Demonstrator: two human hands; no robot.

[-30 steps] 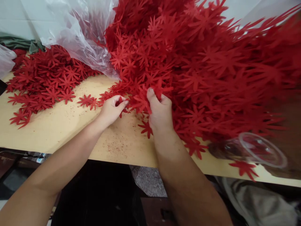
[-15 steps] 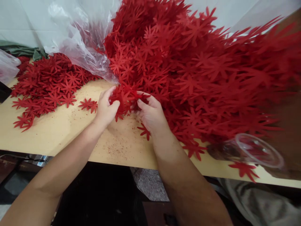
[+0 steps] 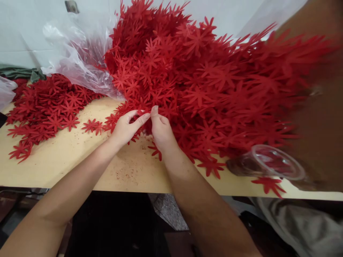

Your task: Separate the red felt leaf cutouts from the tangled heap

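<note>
My left hand (image 3: 125, 127) and my right hand (image 3: 162, 131) come together at the near edge of a big heap of red star-shaped artificial flower pieces (image 3: 193, 82). The left thumb and fingers close on a red flower piece (image 3: 140, 113), partly hidden by the hand. My right hand is closed with its thumb up, and its fingers are turned away, so what they hold is hidden. More red petals show just below and behind both hands. One loose flower piece (image 3: 155, 151) lies by my right wrist.
A smaller pile of red flower pieces (image 3: 53, 114) lies left on the wooden table (image 3: 107, 175). A clear plastic bag (image 3: 80, 67) stands behind. At right, a clear plastic cup (image 3: 257, 164) lies on its side near a brown cardboard surface (image 3: 321, 125). Red crumbs (image 3: 128, 171) dot the tabletop.
My hands have drawn together from either side of a bunch of red flower pieces. My right thumb now points up. The whole view has shifted slightly.
</note>
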